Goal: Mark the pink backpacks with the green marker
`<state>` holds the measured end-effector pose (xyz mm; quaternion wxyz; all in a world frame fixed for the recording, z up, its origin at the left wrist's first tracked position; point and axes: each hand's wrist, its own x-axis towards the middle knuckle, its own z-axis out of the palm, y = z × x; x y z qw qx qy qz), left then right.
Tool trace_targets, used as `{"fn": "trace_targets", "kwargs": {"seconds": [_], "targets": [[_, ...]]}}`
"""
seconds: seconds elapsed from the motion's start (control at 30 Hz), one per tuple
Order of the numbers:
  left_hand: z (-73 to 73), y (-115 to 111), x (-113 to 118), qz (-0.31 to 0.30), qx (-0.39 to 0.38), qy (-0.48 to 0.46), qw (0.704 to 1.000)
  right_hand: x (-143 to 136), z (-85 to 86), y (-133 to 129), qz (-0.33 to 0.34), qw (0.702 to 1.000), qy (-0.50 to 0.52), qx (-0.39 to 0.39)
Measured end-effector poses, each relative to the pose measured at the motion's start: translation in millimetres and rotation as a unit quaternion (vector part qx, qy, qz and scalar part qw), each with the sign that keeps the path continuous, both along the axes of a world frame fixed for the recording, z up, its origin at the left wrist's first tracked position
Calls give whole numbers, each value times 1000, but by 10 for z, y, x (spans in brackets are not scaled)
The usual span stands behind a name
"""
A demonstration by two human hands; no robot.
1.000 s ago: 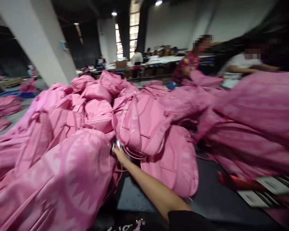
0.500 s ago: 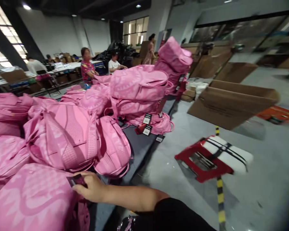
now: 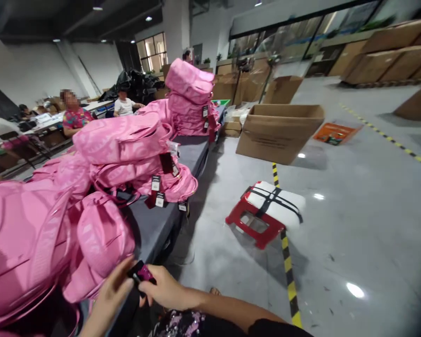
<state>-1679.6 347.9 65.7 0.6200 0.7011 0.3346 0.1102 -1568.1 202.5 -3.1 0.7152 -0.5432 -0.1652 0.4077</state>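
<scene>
My right hand (image 3: 166, 286) is closed around a small black and purple object (image 3: 145, 274) with a shiny light-coloured part; its exact kind is not clear. My left hand (image 3: 114, 290), slightly blurred, has its thumb and finger at the left end of the same object. Both hands are low in the view, at the edge of a grey-topped table (image 3: 154, 229). Just beyond them sits a small pink bag (image 3: 105, 234). A larger pink backpack (image 3: 17, 234) with straps lies to the left.
More pink backpacks (image 3: 122, 138) are stacked along the table, with hanging tags (image 3: 156, 183). On the floor at right stand a red stool (image 3: 256, 224) with a white cushion strapped on and an open cardboard box (image 3: 277, 135). Several people are farther back.
My view has swung right. My right hand has drawn away from the front pink backpack with the black and purple object, and my left hand has come into view and met it.
</scene>
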Motion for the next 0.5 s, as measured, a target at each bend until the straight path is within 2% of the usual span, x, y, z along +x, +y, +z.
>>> {"fn": "trace_targets", "kwargs": {"seconds": [0.1, 0.17, 0.2, 0.27, 0.4, 0.5], "targets": [[-345, -889, 847, -104, -60, 15, 993, 439, -29, -677, -60, 998, 18, -11], [-491, -1288, 1226, -147, -108, 3, 983, 716, -79, -1088, -106, 994, 28, -23], [-527, -1413, 1391, -155, -130, -12, 979, 845, -113, -1272, -130, 990, 34, -29], [-536, -1536, 1730, -137, -157, -51, 977, 1097, -196, -1600, -183, 981, 46, -41], [-472, -1522, 2508, -80, -145, -85, 982, 1706, -438, -2179, -303, 949, 67, -54], [-578, -1485, 3087, -82, -104, -60, 989, 2294, -696, -2665, -403, 910, 82, -62]]}}
